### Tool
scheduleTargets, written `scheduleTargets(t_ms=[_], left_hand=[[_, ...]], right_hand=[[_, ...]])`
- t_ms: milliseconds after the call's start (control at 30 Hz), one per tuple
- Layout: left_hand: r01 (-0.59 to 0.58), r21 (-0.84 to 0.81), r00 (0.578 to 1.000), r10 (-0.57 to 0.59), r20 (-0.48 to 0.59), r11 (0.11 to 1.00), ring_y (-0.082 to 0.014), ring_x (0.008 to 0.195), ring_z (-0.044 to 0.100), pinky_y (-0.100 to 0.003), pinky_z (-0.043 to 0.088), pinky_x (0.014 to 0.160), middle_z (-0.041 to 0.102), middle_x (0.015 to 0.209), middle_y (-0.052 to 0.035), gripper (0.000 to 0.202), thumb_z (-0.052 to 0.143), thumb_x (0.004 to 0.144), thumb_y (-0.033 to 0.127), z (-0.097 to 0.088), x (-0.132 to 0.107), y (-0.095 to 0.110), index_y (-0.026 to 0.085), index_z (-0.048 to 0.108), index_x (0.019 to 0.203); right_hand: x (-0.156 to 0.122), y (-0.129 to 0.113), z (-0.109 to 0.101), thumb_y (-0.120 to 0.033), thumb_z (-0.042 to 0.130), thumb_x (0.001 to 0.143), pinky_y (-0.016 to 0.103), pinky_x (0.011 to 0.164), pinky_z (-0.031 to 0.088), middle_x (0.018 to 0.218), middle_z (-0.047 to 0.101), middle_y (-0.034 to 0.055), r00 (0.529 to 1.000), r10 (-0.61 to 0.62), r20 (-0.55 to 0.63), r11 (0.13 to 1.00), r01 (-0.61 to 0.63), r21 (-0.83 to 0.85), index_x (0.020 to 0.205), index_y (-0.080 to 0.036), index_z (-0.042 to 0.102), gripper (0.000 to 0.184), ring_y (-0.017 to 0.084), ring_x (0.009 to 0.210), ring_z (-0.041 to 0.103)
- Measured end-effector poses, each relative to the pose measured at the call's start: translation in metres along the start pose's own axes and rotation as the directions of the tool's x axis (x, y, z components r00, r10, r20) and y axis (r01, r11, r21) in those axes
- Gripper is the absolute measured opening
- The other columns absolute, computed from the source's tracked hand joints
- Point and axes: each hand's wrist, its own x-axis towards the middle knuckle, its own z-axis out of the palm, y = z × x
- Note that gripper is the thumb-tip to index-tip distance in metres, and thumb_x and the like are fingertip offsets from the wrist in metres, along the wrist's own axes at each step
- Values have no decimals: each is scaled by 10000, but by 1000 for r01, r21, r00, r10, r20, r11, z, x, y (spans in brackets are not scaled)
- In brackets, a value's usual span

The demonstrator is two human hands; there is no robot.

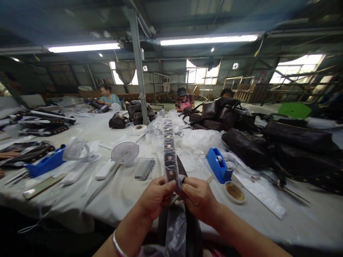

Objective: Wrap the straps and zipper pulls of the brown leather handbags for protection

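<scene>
My left hand (158, 194) pinches a dark studded strap (170, 157) that is wrapped in clear plastic and runs away from me over the table. Close beside it, my right hand (199, 198) grips the near end of the same strap, its fingers curled in. Round metal studs show in a row through the wrapping. Below my hands, in front of my body, hangs a dark brown leather piece, probably part of a bag, with clear plastic film (176, 228) over it. What the fingertips do at the strap's end is partly hidden.
A blue tape dispenser (218, 166) and a round dish of brown stuff (234, 192) stand to the right. Dark leather bags (246, 146) are heaped behind. At left are a white fan (124, 151), another blue dispenser (46, 162) and a co-worker's hand (9, 154). Other people sit across the table.
</scene>
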Motion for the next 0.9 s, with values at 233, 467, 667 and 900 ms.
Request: scheduleTargets(t_ms=[233, 467, 667, 900], left_hand=[[-324, 517, 915, 402, -43, 793, -214, 854, 642, -278, 488, 773, 719, 890, -65, 126, 750, 802, 294, 18, -13, 3, 187, 784, 857], [-421, 757, 799, 599, 49, 500, -234, 860, 613, -308, 466, 836, 689, 892, -92, 135, 676, 856, 276, 12, -13, -15, 238, 804, 876], [-80, 164, 996, 73, 46, 983, -55, 459, 310, -175, 299, 456, 389, 517, 61, 385, 813, 704, 499, -6, -14, 5, 136, 699, 762], [10, 11, 1000, -10, 3, 1000, -22, 441, 150, -164, 125, 410, 321, 513, 95, 360, 816, 725, 440, -6, -8, 3, 128, 639, 764]], right_hand=[[14, -8, -13, -476, 696, 805, 283, 655, 437, 754, 620, 25, 850, 421, 318, 518, -513, 685, 900, -164, 698, 326, 162, 698, 540], [14, -15, -1, -409, 803, 706, 265, 645, 413, 619, 593, -6, 699, 671, 246, 295, -557, 776, 651, -136, 685, 303, 125, 620, 492], [9, -12, -6, -334, 716, 821, 255, 622, 405, 666, 577, -5, 899, 424, 111, 711, -406, 574, 671, -169, 679, 226, 135, 653, 521], [5, -1, 0, -236, 538, 937, 252, 621, 413, 744, 570, 29, 989, 92, 116, 940, -125, 318, 758, -166, 671, 234, 132, 670, 527]])
